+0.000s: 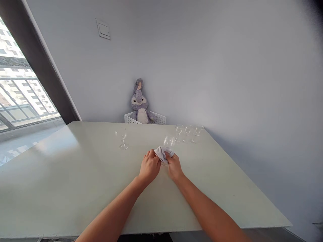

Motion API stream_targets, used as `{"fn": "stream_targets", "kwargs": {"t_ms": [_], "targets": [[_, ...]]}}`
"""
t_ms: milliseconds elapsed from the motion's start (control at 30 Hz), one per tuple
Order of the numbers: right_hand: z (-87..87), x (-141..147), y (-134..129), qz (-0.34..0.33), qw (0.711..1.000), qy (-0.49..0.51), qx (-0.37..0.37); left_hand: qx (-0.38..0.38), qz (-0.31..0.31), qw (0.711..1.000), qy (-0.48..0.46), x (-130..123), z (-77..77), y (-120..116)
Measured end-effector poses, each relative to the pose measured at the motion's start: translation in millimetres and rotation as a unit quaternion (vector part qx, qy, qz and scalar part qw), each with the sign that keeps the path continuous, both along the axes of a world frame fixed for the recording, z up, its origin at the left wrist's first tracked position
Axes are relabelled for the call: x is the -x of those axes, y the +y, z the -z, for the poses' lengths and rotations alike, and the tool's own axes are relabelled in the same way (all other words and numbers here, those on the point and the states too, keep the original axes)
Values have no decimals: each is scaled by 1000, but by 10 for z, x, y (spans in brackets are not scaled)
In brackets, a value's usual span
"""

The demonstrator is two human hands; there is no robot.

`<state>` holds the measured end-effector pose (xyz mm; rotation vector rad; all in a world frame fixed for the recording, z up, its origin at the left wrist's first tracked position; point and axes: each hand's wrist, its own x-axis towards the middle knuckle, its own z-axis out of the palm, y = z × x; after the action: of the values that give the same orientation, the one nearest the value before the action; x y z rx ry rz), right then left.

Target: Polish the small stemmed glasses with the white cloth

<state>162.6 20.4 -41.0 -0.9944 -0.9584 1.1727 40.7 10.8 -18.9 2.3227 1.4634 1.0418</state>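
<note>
One cloth (pixel 161 153), between both hands, is pinched by the right hand (pixel 174 166), the left hand (pixel 150 165) touching its left edge, grip unclear; a glass (pixel 168 140) just beyond the cloth could be knocked by a forward push.

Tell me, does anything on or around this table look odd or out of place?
Nothing looks spilled or broken. The plush toy, sitting in a white basket behind the table, seems slightly out of place near the grouped glasses. One stemmed glass stands apart to their left.
</note>
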Motion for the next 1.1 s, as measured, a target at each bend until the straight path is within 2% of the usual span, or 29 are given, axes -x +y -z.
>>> {"fn": "stream_targets", "kwargs": {"t_ms": [67, 133, 167, 267, 333, 400, 433, 500, 533, 600, 633, 700, 733, 767, 800, 867, 1000, 1100], "targets": [[-31, -107, 30, 34, 998, -57, 9, 59, -2, 992, -112, 45, -51, 38], [-53, -159, 17, 37, 984, -174, -4, 128, 16, 964, -234, 88, -81, 81], [-59, -163, -1, 30, 967, -253, -22, 160, 33, 946, -279, 103, -86, 97], [-70, -117, -66, 16, 876, -473, -93, 228, 69, 904, -355, 114, -71, 112], [-84, -81, -87, 23, 818, -559, -134, 245, 58, 884, -394, 102, -60, 95], [-113, -75, -82, 33, 791, -591, -155, 243, 56, 868, -430, 89, -75, 62], [-133, -88, -74, 36, 793, -589, -155, 238, 67, 865, -436, 87, -97, 41], [-179, -151, -59, 19, 833, -538, -129, 220, 111, 876, -415, 100, -169, -6], [-201, -198, -55, -17, 864, -493, -104, 212, 143, 885, -389, 117, -213, -27], [-231, -310, -57, -156, 911, -381, -39, 220, 220, 891, -331, 172, -300, -52], [-236, -363, -64, -244, 915, -320, -2, 242, 261, 882, -308, 208, -333, -50], [-216, -436, -87, -395, 894, -200, 62, 306, 336, 838, -302, 289, -362, -16], [-194, -446, -100, -434, 886, -140, 83, 333, 362, 809, -321, 330, -358, 14], [-168, -436, -111, -445, 887, -79, 94, 351, 376, 783, -350, 368, -343, 50], [-141, -410, -119, -434, 896, -23, 98, 361, 378, 763, -380, 402, -322, 87], [-100, -328, -116, -377, 920, 52, 90, 360, 351, 750, -430, 452, -278, 154], [-95, -198, -20, -261, 960, 87, 55, 314, 273, 781, -465, 437, -239, 208], [-87, -179, 76, -190, 973, 125, 33, 253, 239, 804, -483, 336, -245, 176]]}}
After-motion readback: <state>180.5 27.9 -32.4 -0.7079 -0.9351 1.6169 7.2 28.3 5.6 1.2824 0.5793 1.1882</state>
